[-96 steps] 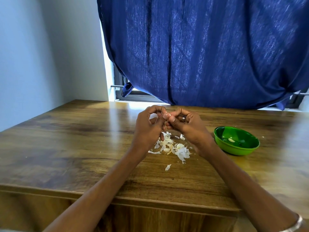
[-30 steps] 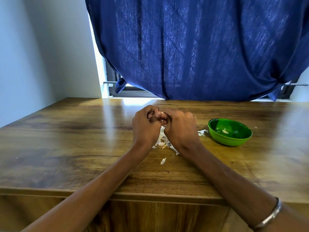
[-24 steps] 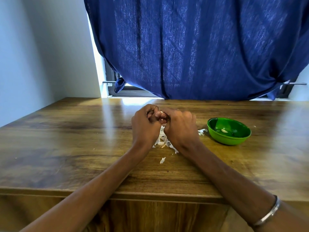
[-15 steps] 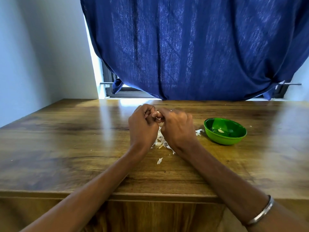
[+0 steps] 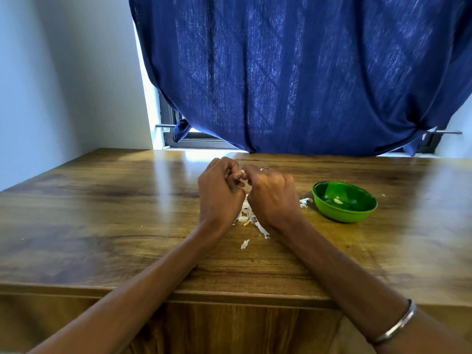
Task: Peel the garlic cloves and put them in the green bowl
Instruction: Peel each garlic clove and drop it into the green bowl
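Note:
My left hand [image 5: 220,194] and my right hand [image 5: 271,198] are pressed together above the table, fingers curled around a small pale garlic clove [image 5: 242,172] that shows only as a sliver between the fingertips. Under and between the wrists lies a heap of white garlic skins [image 5: 247,216]; one loose flake [image 5: 245,244] lies nearer to me. To the right stands the green bowl [image 5: 322,203], apart from my hands, with one peeled clove [image 5: 338,201] inside.
The wooden table [image 5: 102,213] ends at a front edge close to my body. A dark blue curtain [image 5: 293,72] hangs over a window along the table's far side. A grey wall stands on the left. A small skin scrap [image 5: 305,202] lies beside the bowl.
Both hands stay joined on the clove, fingers shifting slightly as they work it. The camera has drifted, so bowl and hands sit a little differently in the view. The bowl's content is unchanged.

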`<move>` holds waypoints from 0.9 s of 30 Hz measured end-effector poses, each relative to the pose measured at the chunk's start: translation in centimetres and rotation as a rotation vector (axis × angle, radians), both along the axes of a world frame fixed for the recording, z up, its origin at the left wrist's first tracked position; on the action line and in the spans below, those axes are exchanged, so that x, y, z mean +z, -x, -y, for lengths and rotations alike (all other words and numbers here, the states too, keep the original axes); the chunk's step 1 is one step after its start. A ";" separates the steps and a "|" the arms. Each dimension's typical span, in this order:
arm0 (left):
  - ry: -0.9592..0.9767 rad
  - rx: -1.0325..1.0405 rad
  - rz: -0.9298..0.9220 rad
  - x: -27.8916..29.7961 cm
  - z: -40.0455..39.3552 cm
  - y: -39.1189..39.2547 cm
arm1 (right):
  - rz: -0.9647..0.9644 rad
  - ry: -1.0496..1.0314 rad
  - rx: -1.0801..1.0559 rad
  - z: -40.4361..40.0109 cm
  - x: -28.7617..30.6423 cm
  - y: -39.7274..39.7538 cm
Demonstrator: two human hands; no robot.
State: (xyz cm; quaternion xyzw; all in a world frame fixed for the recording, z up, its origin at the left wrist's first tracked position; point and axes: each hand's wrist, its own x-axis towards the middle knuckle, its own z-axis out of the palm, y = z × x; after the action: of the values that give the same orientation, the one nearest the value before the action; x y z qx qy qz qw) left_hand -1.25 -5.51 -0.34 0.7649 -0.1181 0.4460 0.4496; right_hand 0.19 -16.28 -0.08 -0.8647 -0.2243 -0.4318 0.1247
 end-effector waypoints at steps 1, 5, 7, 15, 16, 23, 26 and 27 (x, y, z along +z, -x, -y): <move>-0.023 -0.009 0.040 0.0 0.4 0.3 | -0.010 0.009 0.009 0.0 0.0 0.0; 0.001 -0.020 0.125 0.0 -0.3 -0.6 | -0.039 -0.112 0.038 0.6 0.3 0.0; 0.081 0.004 0.081 -0.5 -1.8 -2.0 | -0.123 -0.160 0.053 0.7 0.2 -0.1; 0.087 -0.117 -0.031 -0.3 -1.5 -1.5 | -0.188 -0.303 0.148 1.0 0.6 -0.4; 0.090 -0.133 -0.041 -0.2 -1.4 -1.3 | -0.191 -0.292 0.148 1.0 0.6 -0.4; 0.126 -0.094 -0.013 0.0 -1.5 -0.8 | -0.164 -0.291 0.166 1.0 0.6 -0.2; 0.181 -0.081 0.002 0.1 -1.4 -0.7 | -0.122 -0.313 0.176 0.9 0.5 -0.3; 0.196 -0.084 0.003 0.1 -1.4 -0.7 | -0.120 -0.323 0.179 0.9 0.5 -0.3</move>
State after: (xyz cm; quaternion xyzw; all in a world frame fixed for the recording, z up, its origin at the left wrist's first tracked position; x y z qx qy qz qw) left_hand -0.58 -4.14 -0.28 0.7110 -0.1068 0.4374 0.5402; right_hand 0.52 -17.14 0.44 -0.8341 -0.2203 -0.3972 0.3131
